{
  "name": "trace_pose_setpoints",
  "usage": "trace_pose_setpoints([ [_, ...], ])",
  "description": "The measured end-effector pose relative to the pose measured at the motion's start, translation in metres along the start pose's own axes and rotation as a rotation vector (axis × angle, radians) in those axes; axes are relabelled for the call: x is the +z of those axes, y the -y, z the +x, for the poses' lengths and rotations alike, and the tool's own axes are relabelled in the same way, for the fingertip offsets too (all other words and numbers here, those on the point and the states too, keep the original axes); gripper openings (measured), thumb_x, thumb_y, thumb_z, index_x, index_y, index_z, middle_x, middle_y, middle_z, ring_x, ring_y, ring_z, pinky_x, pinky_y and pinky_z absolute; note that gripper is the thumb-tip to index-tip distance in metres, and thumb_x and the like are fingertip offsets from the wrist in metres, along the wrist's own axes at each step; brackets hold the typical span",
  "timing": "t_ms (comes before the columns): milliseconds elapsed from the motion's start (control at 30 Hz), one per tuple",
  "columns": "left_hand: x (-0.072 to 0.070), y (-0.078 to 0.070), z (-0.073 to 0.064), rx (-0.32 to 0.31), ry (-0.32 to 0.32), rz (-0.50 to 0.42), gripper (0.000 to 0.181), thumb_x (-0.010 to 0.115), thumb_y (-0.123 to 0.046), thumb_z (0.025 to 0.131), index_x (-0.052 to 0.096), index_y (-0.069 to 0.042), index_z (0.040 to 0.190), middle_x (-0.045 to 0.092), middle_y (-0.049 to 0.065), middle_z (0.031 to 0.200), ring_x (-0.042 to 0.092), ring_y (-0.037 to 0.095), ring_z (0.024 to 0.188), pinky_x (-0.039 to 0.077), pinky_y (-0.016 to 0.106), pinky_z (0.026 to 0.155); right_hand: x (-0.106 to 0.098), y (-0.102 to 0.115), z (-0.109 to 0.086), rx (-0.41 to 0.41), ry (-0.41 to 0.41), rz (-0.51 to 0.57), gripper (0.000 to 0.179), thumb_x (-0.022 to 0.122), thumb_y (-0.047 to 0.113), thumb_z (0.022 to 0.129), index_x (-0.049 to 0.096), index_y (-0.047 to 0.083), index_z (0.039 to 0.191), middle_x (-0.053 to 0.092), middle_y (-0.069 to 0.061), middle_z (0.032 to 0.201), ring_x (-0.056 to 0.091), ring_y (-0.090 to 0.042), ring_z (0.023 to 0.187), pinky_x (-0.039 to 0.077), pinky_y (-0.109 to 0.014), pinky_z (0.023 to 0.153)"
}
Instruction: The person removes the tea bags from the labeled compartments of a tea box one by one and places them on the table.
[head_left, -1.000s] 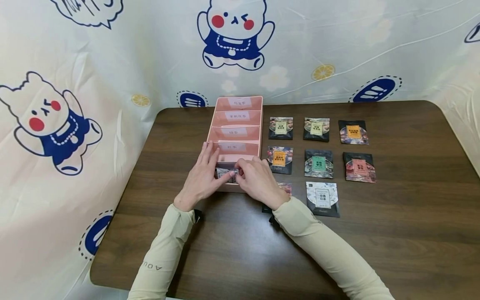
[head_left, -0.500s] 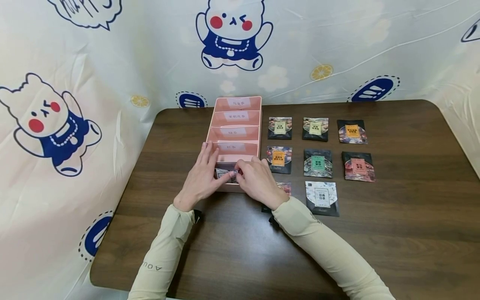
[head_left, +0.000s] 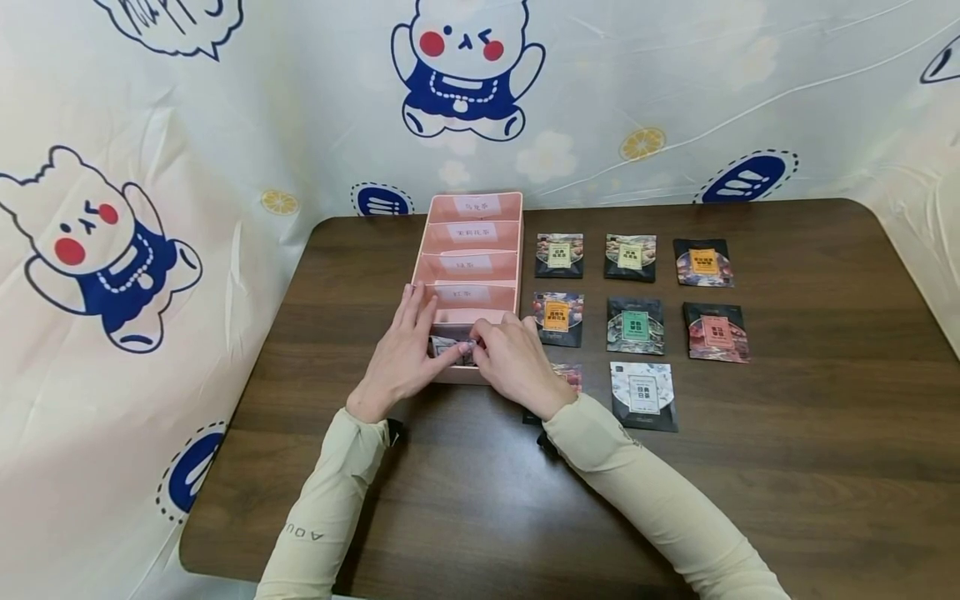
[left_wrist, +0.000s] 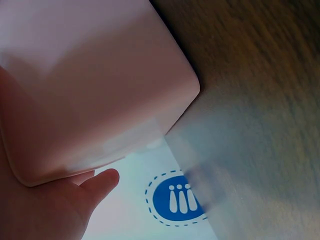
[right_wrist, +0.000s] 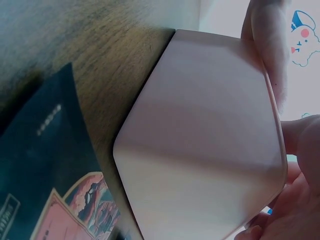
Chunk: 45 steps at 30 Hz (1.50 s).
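In the head view, a pink divided box [head_left: 459, 377] with a paper label in each rear compartment stands at the table's far left-centre. Inside its front compartment is a dark-and-white tea sachet [head_left: 444, 347]. My left hand [head_left: 401, 358] lies along the box's left side, fingers straight, thumb reaching over the front compartment. At the same compartment my right hand [head_left: 517, 362] has curled fingers and pinches the sachet's right end. The right wrist view shows the box's outer walls [right_wrist: 200, 125], with right-hand fingers [right_wrist: 297, 200] at its rim.
Tea sachets lie in rows right of the box, among them a green-labelled one [head_left: 636, 326], a red-labelled one [head_left: 717, 332] and a white one [head_left: 643, 395]. Another sachet [head_left: 567, 377] is partly covered by the right wrist. A patterned curtain [head_left: 585, 100] hangs behind the table.
Both hands stay at the box's front compartment, with hardly any movement. The whole head view has shifted very slightly.
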<state>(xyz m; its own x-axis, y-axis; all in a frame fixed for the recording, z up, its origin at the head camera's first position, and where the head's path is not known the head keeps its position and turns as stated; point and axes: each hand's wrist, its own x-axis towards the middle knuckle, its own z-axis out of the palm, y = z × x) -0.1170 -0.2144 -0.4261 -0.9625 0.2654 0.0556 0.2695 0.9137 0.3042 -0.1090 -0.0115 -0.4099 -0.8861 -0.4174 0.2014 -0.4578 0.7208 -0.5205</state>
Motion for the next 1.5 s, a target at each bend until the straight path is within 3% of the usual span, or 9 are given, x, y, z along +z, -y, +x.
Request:
trace_pose_setpoints([
  [500, -0.002, -0.002, -0.001, -0.004, -0.007, -0.01, 0.096, 0.05, -0.071, 0.085, 0.026, -0.007, 0.152, 0.006, 0.012, 0.164, -0.001, 0.026, 0.152, 0.029, 0.052, 0.115, -0.001, -0.002, -0.002, 0.011, -0.022, 0.026, 0.008, 0.062, 0.017, 0.091, 0.069, 0.014, 0.095, 0.068, 0.003, 0.078, 0.046, -0.016, 0.07, 0.031, -0.033, 0.069],
  [900, 0.0, -0.001, 0.0, -0.001, -0.014, -0.006, 0.094, 0.051, -0.069, 0.085, 0.028, -0.006, 0.152, 0.008, 0.013, 0.163, 0.001, 0.028, 0.152, 0.029, 0.052, 0.115, -0.007, -0.006, -0.004, 0.018, -0.122, 0.096, 0.006, 0.064, 0.015, 0.091, 0.069, 0.014, 0.094, 0.071, 0.002, 0.081, 0.049, -0.018, 0.079, 0.032, -0.037, 0.076],
  [1133, -0.001, -0.001, -0.001, -0.008, -0.006, -0.012, 0.096, 0.049, -0.072, 0.085, 0.028, -0.006, 0.152, 0.007, 0.01, 0.164, -0.001, 0.025, 0.152, 0.028, 0.052, 0.115, -0.013, -0.013, -0.002, 0.056, -0.15, 0.138, 0.008, 0.061, 0.016, 0.092, 0.067, 0.013, 0.096, 0.07, 0.002, 0.08, 0.05, -0.016, 0.076, 0.032, -0.036, 0.076],
  [1333, -0.001, -0.001, -0.001, -0.006, -0.007, -0.014, 0.096, 0.048, -0.072, 0.085, 0.027, -0.007, 0.152, 0.007, 0.011, 0.164, -0.002, 0.025, 0.152, 0.027, 0.052, 0.116, -0.017, -0.017, -0.002, 0.083, -0.143, 0.204, 0.011, 0.057, 0.017, 0.095, 0.062, 0.011, 0.102, 0.072, 0.0, 0.085, 0.059, -0.016, 0.074, 0.041, -0.039, 0.083],
  [1500, -0.001, -0.002, 0.0, -0.009, -0.003, -0.009, 0.096, 0.046, -0.073, 0.085, 0.027, -0.007, 0.152, 0.008, 0.011, 0.164, -0.002, 0.025, 0.152, 0.025, 0.052, 0.116, -0.021, -0.022, -0.001, 0.126, -0.128, 0.301, 0.013, 0.054, 0.017, 0.096, 0.061, 0.01, 0.106, 0.072, -0.002, 0.088, 0.063, -0.012, 0.069, 0.048, -0.033, 0.07],
])
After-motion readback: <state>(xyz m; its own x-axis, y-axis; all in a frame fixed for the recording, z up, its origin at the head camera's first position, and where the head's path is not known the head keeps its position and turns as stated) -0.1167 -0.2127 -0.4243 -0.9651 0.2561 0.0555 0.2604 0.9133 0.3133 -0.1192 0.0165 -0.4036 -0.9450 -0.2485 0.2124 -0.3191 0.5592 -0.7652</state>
